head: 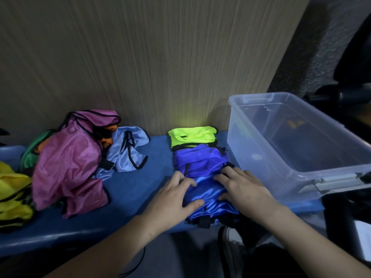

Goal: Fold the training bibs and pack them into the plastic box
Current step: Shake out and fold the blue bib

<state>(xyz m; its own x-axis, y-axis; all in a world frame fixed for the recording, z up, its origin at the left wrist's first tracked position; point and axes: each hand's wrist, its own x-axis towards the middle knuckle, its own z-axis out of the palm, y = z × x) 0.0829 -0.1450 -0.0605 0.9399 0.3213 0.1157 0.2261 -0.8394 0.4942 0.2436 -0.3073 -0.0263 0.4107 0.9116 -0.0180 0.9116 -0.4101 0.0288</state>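
Both hands lie flat on a royal-blue bib (208, 195) at about 6 o'clock on the blue bench (128, 189). The left hand (172, 199) presses its left edge with fingers spread and nearly straight, gripping nothing; the right hand (243, 187) presses the right side the same way, fingers extended across the satin. This looks like smoothing a fold flat, not lifting.

Just beyond, toward 12 o'clock, sit two bibs that already look folded: a purple-blue bib (198, 159) touching the one under the hands, and a neon yellow-green bib (192, 136) against the wood-grain wall (140, 57).

The clear plastic box (301, 137) stands at about 2 o'clock, just beside the folded row, lid off. No bib shows inside it (the dark shapes seen through its walls seem to be things behind it), so packing appears not yet begun.

At 9 to 10 o'clock a loose heap waits: a magenta bib (68, 163) on top, a light-blue bib (128, 151) beside it, a green bib (30, 151) partly hidden behind, and a yellow bib (12, 195) at the frame's left edge. Something orange peeks from the heap, too covered to identify.

By this count roughly three bibs are folded or nearly so, at least four remain, and none is boxed.
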